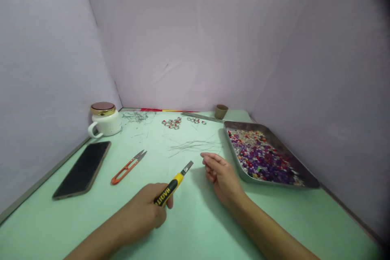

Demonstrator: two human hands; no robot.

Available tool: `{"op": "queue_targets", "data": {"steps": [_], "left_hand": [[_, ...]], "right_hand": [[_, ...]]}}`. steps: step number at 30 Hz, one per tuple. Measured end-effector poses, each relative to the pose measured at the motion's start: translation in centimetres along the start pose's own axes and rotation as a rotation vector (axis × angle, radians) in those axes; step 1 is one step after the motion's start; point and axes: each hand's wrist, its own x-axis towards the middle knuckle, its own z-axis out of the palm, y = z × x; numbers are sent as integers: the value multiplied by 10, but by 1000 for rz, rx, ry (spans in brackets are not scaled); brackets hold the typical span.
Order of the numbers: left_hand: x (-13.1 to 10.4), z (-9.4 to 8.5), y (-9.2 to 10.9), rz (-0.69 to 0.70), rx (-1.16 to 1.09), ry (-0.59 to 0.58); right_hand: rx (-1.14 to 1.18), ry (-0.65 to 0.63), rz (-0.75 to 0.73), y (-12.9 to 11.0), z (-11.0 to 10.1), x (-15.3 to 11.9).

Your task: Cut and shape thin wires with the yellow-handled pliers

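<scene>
My left hand (149, 207) is wrapped round the black and yellow handle of a utility knife (171, 189), its short blade pointing up and to the right. To the right of the blade tip, my right hand (222, 176) is closed, thumb and fingertips pressed together. Whatever may be between those fingertips is too small to make out. Just beyond both hands lie several thin wires (195, 145), loosely spread on the table. A pair of orange thread snips (128, 168) rests left of the knife, blades apart.
A metal tray (274, 184) of mixed beads stands at right. Small beaded rings (172, 123), a wire tangle (137, 117), long rods (202, 117) and a brown cup (221, 111) are at the back. A phone (82, 170) and lidded white mug (109, 124) stand left. Pale walls enclose the table.
</scene>
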Motion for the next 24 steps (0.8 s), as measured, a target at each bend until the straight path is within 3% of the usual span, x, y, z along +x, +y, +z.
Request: {"op": "queue_targets", "data": {"steps": [2,6,11,18,24], "left_hand": [[1,1,2,-80,-246,-85],[3,4,0,-137,-404,-25],[5,5,-6,-109,-438,-6],[-1,1,5,-157,-419,-28],[-2,3,1,-111,-362,-17]], "right_hand": [[-65,8,-20,4,2,-1],[-224,11,-65,6,3,-5],[-455,13,-115,5,3,-7],[-660,-81,-375,3,4,-12],[-666,-51,-288,0,6,-14]]}}
